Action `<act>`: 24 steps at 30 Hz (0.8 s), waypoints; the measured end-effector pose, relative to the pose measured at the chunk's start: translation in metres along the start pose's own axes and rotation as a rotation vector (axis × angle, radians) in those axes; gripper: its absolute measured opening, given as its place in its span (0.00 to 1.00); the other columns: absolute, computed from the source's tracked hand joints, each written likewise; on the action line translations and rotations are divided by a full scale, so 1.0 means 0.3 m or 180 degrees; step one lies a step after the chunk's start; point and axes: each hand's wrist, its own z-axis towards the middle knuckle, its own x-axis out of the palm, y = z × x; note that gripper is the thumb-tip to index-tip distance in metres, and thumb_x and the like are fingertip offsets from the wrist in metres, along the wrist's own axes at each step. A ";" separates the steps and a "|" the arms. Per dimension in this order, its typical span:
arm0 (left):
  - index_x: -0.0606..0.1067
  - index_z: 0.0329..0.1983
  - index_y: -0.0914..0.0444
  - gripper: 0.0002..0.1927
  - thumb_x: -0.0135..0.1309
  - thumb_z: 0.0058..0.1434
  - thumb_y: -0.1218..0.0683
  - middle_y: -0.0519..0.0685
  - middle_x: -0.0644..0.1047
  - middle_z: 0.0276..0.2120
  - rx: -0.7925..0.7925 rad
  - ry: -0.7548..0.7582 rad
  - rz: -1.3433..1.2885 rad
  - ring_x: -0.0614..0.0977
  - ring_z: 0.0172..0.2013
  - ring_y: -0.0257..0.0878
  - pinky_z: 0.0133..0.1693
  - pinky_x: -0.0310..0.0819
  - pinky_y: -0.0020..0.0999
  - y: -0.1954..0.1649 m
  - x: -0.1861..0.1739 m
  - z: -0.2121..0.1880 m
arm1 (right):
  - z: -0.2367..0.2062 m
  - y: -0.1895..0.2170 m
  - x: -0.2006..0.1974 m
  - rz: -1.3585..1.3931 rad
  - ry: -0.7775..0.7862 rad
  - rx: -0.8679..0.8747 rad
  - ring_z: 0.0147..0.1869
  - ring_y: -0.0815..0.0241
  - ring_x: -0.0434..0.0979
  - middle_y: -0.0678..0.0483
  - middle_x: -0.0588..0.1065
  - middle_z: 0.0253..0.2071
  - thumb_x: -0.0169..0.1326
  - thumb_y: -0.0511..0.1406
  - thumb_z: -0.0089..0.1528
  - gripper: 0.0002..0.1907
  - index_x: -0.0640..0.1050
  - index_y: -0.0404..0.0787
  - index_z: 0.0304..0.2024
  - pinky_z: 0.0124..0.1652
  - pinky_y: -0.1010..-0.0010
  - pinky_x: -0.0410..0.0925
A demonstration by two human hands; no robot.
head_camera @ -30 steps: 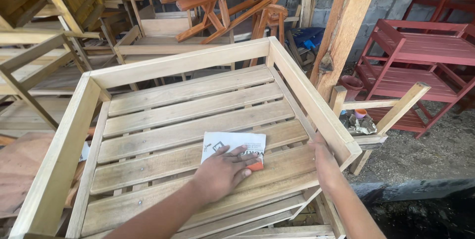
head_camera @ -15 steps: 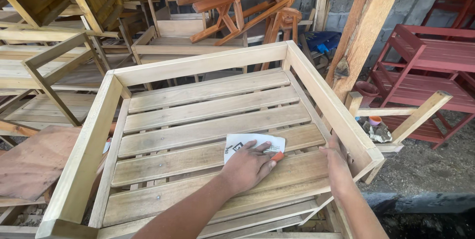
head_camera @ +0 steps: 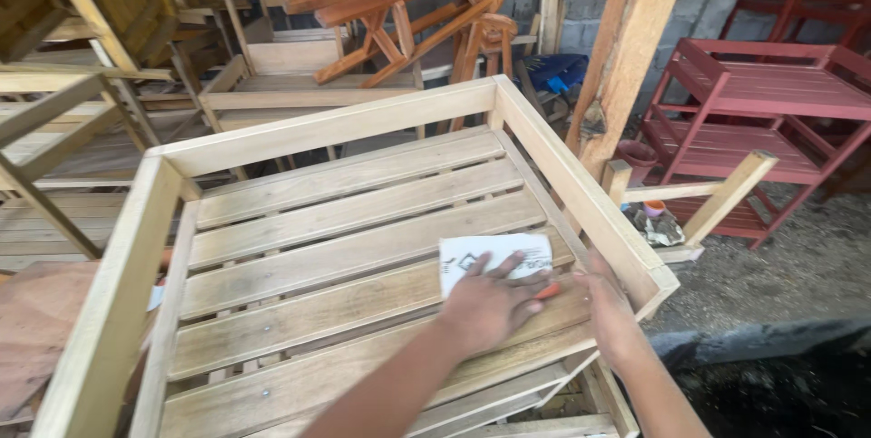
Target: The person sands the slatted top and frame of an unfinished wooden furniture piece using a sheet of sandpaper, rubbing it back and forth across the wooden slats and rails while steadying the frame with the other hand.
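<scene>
Left grip [head_camera: 490, 306] lies flat, fingers spread, pressing a white sheet of sandpaper [head_camera: 494, 257] onto a slat of the pale wooden slatted frame [head_camera: 345, 220]; an orange bit [head_camera: 547, 291] peeks out beside the fingers. Right grip [head_camera: 610, 311], just beside it, rests against the frame's right side rail [head_camera: 581, 193], and whether its fingers curl cannot be told. Further left stand unfinished wooden frames [head_camera: 63, 130]. Behind are stacked brown stools [head_camera: 408, 12]. A wooden post [head_camera: 626, 48] rises right of the rail, with red shelving [head_camera: 762, 102] beyond.
</scene>
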 end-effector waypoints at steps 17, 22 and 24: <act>0.66 0.70 0.53 0.27 0.31 0.73 0.42 0.39 0.64 0.71 0.0239 -0.0116 -0.0013 0.56 0.72 0.43 0.69 0.39 0.57 0.074 0.061 -0.040 | 0.007 -0.009 -0.005 -0.0191 0.0228 -0.0065 0.84 0.57 0.37 0.48 0.43 0.81 0.42 0.42 0.61 0.44 0.46 0.37 0.76 0.73 0.67 0.37; 0.68 0.68 0.51 0.25 0.32 0.74 0.43 0.36 0.64 0.72 0.0044 0.0143 0.0342 0.56 0.75 0.39 0.73 0.41 0.52 -0.015 0.059 0.128 | 0.029 -0.038 -0.009 -0.0089 0.0337 -0.0184 0.84 0.55 0.36 0.45 0.43 0.81 0.41 0.43 0.62 0.43 0.45 0.36 0.76 0.73 0.67 0.36; 0.67 0.71 0.52 0.25 0.32 0.75 0.43 0.37 0.66 0.71 0.0068 0.0044 0.0320 0.57 0.75 0.39 0.73 0.44 0.52 -0.028 0.074 0.162 | 0.043 -0.049 -0.018 0.0409 0.0382 -0.0049 0.84 0.51 0.45 0.41 0.52 0.80 0.40 0.43 0.62 0.42 0.50 0.34 0.76 0.73 0.65 0.40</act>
